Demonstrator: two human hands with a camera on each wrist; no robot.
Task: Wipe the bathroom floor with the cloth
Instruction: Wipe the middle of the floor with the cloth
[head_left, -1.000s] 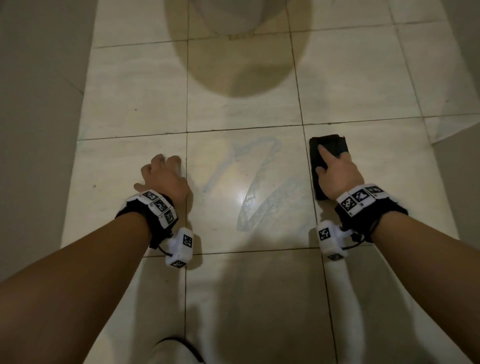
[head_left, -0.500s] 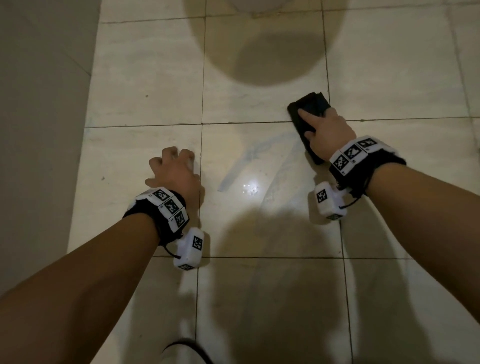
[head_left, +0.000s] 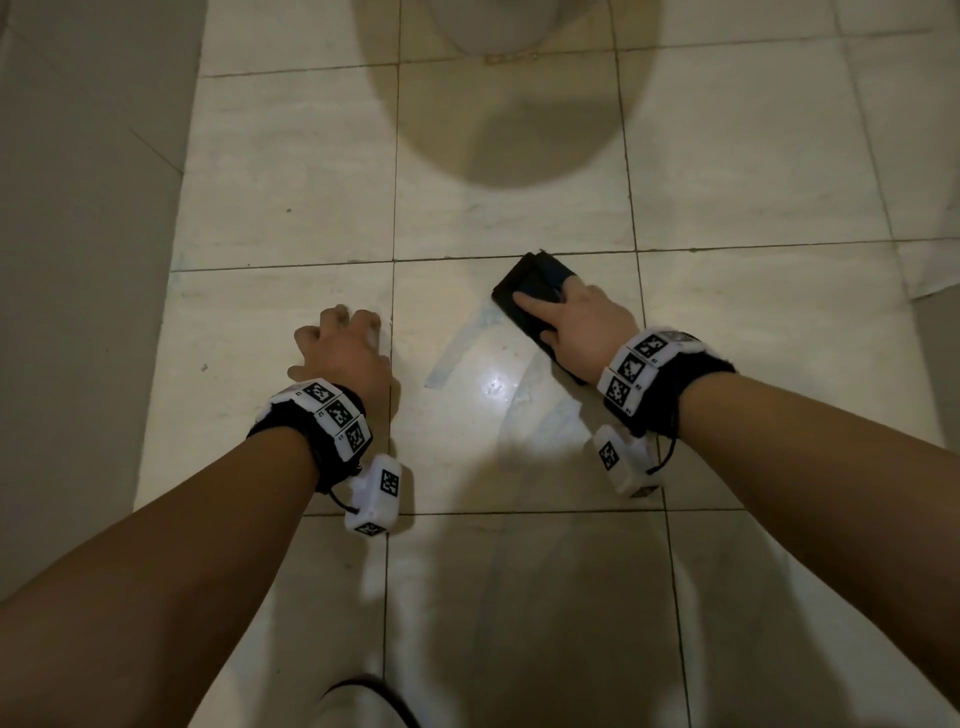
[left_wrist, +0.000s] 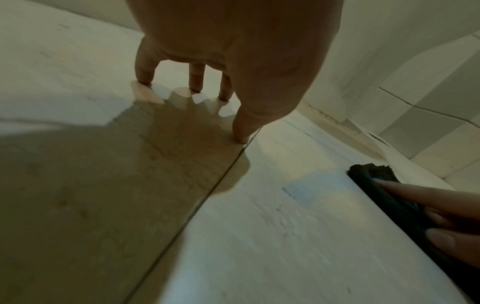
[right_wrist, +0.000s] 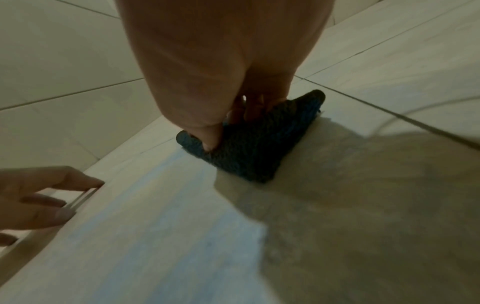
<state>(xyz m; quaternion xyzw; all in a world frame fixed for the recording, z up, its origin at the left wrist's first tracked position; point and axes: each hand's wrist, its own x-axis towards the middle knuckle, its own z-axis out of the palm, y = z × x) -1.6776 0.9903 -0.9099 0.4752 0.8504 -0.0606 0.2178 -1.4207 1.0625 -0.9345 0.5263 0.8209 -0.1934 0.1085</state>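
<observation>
Right of centre in the head view, I see the cloth (head_left: 524, 291), dark and folded into a flat pad, lying on the floor (head_left: 753, 171) just below a horizontal grout line. Its long axis runs diagonally, from the upper left corner near the grout line down to the lower right, where it disappears under my wrist. My right hand (head_left: 582, 325) presses it down with straight fingers, the index finger pointing up-left along the pad; the wrist view shows the fingertips flat on the knitted surface rather than wrapped round it. A pale wet streak (head_left: 462, 340) curves away from the cloth toward the lower left of the same tile. My left hand (head_left: 340, 353) sits well apart, left of centre, holding nothing, fingers bent and propped on their tips on the neighbouring tile beside a vertical grout line. At the top edge, a rounded white fixture (head_left: 498, 26) casts a broad shadow on the tiles.
</observation>
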